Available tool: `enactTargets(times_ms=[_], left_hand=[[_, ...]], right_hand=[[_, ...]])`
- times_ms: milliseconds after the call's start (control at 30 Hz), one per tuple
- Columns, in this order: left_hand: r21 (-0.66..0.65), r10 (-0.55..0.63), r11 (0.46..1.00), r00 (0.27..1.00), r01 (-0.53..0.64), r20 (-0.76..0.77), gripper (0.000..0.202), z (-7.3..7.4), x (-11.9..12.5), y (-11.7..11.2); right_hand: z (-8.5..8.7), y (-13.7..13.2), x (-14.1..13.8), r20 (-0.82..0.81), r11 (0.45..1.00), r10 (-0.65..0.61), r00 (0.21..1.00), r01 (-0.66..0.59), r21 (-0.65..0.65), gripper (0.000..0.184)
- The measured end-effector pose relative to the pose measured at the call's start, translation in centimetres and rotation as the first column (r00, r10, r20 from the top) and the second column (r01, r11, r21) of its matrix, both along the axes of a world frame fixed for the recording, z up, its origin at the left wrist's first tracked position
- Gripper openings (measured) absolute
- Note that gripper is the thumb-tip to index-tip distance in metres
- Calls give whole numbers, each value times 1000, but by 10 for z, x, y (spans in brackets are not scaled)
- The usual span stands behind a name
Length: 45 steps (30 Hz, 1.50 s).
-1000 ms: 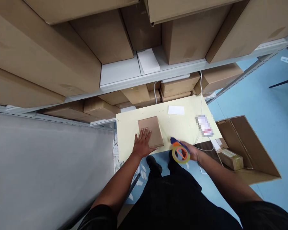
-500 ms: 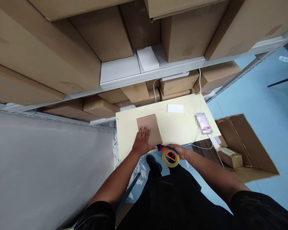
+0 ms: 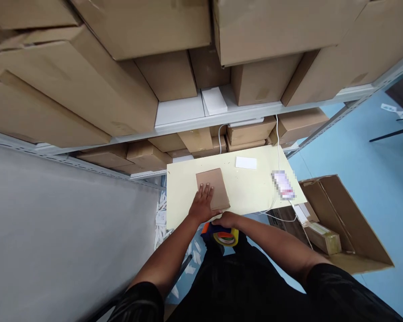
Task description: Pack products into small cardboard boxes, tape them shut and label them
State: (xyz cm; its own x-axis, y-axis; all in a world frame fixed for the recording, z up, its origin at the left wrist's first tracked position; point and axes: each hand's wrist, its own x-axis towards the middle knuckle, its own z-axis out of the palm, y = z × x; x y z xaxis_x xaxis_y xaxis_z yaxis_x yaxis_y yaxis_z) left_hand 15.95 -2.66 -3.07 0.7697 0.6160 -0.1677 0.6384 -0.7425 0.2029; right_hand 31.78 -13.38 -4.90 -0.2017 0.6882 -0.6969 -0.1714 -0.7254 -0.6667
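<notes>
A small brown cardboard box (image 3: 218, 183) lies near the front edge of the cream tabletop (image 3: 255, 197). Spread fingers of my left hand (image 3: 202, 205) press on its top, with the thumb stretched along the near edge. Just below that edge, my right hand (image 3: 226, 220) is wrapped round a tape dispenser (image 3: 220, 230), blue and orange with a yellow roll of tape. The dispenser sits close to the box's near side. Whether tape touches the box there, I cannot tell.
A white card (image 3: 246, 163) and a blurred-out phone (image 3: 283, 184) with white cables lie on the tabletop. Shelves of cardboard boxes (image 3: 168, 76) rise behind. A large open carton (image 3: 352, 223) stands on the right, holding a taped box (image 3: 324, 238). White scraps (image 3: 161, 219) litter the left.
My right hand has moved left with the tape dispenser, along the near side of the box and below my left hand. The left hand stays on the box. The view has tilted up slightly.
</notes>
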Motion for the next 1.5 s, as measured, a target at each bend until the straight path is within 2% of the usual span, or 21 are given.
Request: enactTargets(times_ms=[67,133,167,267,300,367,433,500,567,633,700,800,933,1067,1167,1233,1300,1367,1400,1433,1500], left_hand=[[1,1,1000,1000,-1,10,108,0,-3,0],[-2,6,1000,1000,-6,20,103,0,-6,0],[-5,8,1000,1000,-8,26,101,-1,-8,0],[-20,19,1000,999,-18,42,101,-3,-10,0],[-28,25,999,999,-24,42,102,-3,-10,-1],[-51,30,998,999,-29,36,104,-3,-11,-1],[-66,26,998,999,-23,44,104,-3,-13,-1],[-68,18,998,998,-14,61,103,-3,-15,-2],[-70,24,997,998,-19,65,104,-4,-16,-2],[-83,36,996,997,-31,61,106,-5,-17,-3],[-108,49,993,997,-42,64,106,-5,-18,-4],[-154,68,986,996,-59,60,106,-4,-17,-4],[-194,60,980,996,-47,62,105,1,-18,-3],[-205,60,978,996,-45,65,107,1,-19,-2],[-203,58,978,997,-45,60,106,0,-19,-2],[-197,59,979,996,-47,60,105,0,-19,-3],[-191,73,980,995,-60,63,101,3,-17,-2],[-186,92,980,993,-78,71,90,9,-15,1],[-183,97,980,992,-82,75,82,13,-13,5],[-179,99,980,992,-84,75,74,18,-10,11],[-164,112,981,991,-100,67,56,30,-3,28]], right_hand=[[14,-13,9,117,999,54,992,-53,-10,28],[32,-34,33,346,990,134,929,-110,-86,36],[43,-45,50,389,989,139,911,-105,-108,37],[88,-65,100,258,990,-1,966,37,-134,42],[107,-63,113,207,989,-61,976,88,-122,45],[147,-45,127,230,980,-196,953,201,2,43],[189,-10,126,357,954,-274,893,204,222,40],[229,38,113,559,890,-343,755,70,451,45],[262,92,94,742,814,-390,545,-172,554,46],[285,145,74,838,738,-456,298,-400,544,45],[296,194,58,852,659,-512,109,-587,471,44],[297,254,42,849,605,-527,-30,-714,351,46],[280,308,32,857,616,-513,-58,-719,321,48],[264,336,30,877,608,-479,-42,-736,297,49],[268,336,28,885,598,-466,-16,-743,301,50],[275,321,28,862,588,-506,30,-719,371,52],[274,290,30,805,562,-578,133,-650,511,50],[258,241,34,741,559,-608,287,-508,656,42],[241,210,36,719,590,-587,372,-412,695,37],[219,175,37,701,653,-547,457,-291,699,34],[164,100,35,656,831,-436,616,-4,556,37]])
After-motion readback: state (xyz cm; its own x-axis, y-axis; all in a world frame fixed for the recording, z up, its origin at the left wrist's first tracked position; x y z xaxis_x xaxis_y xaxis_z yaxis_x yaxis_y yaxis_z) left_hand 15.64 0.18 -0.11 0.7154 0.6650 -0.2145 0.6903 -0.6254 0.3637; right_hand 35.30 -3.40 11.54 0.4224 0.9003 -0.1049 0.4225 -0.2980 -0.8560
